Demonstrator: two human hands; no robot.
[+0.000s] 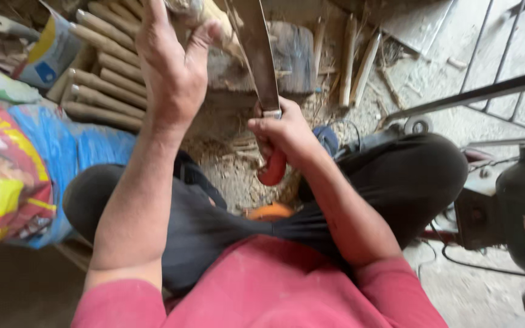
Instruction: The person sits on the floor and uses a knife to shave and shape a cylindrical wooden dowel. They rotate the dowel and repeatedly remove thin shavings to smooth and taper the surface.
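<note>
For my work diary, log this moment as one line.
left hand: holds wooden piece upright | right hand: grips red-handled blade against it | chopping block below | carved sticks stacked at left

Dusty floor (238,173) strewn with wood shavings; stacked wooden sticks (101,79), wooden block (293,58), printed sacks (19,152) lie on it.

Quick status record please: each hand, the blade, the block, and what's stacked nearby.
left hand: raised, gripping a pale wooden piece at the top edge of view
right hand: closed on the red handle of a large knife
blade: long, flat, pointing up and away, beside the wooden piece
chopping block: dark wood, behind the blade
wooden sticks: stacked at left, by a printed sack
floor: wood shavings between the knees
</note>
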